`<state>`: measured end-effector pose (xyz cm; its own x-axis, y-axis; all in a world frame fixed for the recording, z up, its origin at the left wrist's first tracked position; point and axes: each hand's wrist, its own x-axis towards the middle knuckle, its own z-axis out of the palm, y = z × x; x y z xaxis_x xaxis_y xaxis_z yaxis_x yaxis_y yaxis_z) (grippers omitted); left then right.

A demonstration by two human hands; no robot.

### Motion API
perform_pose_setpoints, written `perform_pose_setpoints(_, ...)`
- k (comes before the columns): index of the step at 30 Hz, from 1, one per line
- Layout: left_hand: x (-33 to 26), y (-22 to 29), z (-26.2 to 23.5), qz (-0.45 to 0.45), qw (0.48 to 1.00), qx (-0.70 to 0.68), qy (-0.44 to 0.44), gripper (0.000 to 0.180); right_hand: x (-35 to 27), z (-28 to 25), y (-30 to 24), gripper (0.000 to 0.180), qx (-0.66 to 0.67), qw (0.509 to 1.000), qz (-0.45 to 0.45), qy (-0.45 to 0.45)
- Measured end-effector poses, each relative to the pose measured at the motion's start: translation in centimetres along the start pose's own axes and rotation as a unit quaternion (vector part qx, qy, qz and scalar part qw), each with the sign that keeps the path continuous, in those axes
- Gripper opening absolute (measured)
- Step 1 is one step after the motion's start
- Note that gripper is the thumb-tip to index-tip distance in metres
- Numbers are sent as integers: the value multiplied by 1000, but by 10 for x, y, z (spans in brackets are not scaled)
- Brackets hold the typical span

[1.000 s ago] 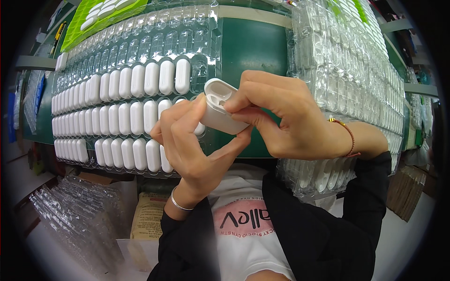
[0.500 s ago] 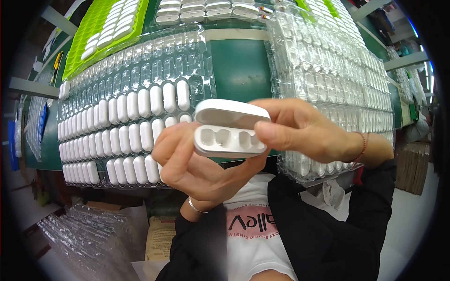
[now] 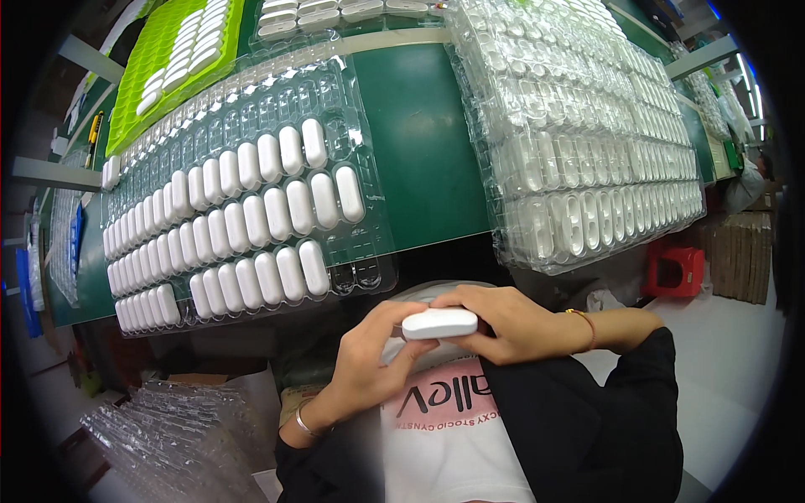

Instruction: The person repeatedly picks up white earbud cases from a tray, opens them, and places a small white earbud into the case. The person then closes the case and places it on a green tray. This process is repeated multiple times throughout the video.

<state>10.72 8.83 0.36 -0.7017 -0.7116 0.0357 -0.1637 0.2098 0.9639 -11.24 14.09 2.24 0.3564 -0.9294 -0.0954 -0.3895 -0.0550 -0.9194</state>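
Close to my body, in front of my shirt, I hold a white earbud charging case [image 3: 439,324] with its lid down. My left hand [image 3: 375,352] pinches one end between thumb and fingers. Around the other end close the fingers of my right hand [image 3: 513,325]. Several like white cases stand in rows in a clear plastic tray [image 3: 369,239] ahead on the left, with some slots bare at its right end and far side. At the right, a stack of clear trays [image 3: 520,205] holds more white case parts.
A green tray [image 3: 138,84] with white pieces lies at the far left. Open white cases [image 3: 319,17] sit in a clear tray at the back. The green tabletop [image 3: 419,151] shows between the trays. Crumpled clear trays [image 3: 168,436] lie lower left; a red stool [image 3: 676,270] stands at right.
The case has been shut; half a second ago its lid stood up, showing the earbud hollows. Both hands have drawn it down toward my body, away from the trays.
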Motion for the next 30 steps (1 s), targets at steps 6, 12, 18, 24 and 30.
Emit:
perform_pose_setpoints(6,-11,-43,19,-119,991,-30,-55,37,-3,27,52,29,-23,999,32,-22)
perform_pose_setpoints(12,-13,-52,20,-192,976,21,-100,40,-4,40,80,32,19,997,17,-67)
perform_pose_setpoints(18,-15,-80,29,-189,981,1,-35,32,14,45,95,25,3,999,-2,-33)
perform_pose_setpoints(24,-8,-114,40,-280,959,29,-34,31,22,58,128,31,22,997,74,-19)
perform_pose_setpoints(30,-38,-200,60,-210,953,144,-163,33,28,65,149,30,-23,987,157,5)
